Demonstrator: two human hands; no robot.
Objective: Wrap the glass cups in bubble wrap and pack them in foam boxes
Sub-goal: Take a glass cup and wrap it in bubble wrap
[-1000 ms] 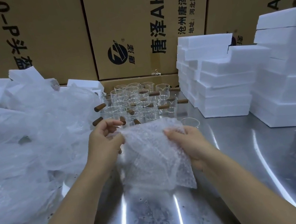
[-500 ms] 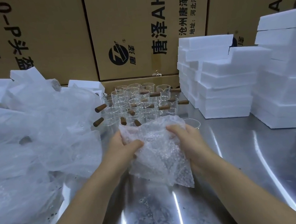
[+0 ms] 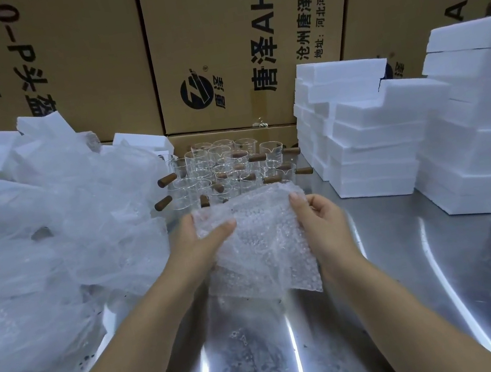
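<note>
A crumpled sheet of clear, pebbly bubble wrap (image 3: 263, 247) is held just above a shiny steel surface (image 3: 414, 287). The left hand (image 3: 201, 241) has a closed grip on it, thumb across the front and fingers curled behind, while the right hand (image 3: 320, 222) pinches its right edge. Behind stand clear glass cups with brown wooden handles (image 3: 224, 163); blocky white foam boxes (image 3: 375, 139) are stacked to the right.

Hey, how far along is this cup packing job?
Possibly done: closed foam boxes stacked at right. In hand: bubble wrap in the grip of left hand and right hand; a cup inside isn't discernible. Remaining: many bare glass cups behind it.
</note>
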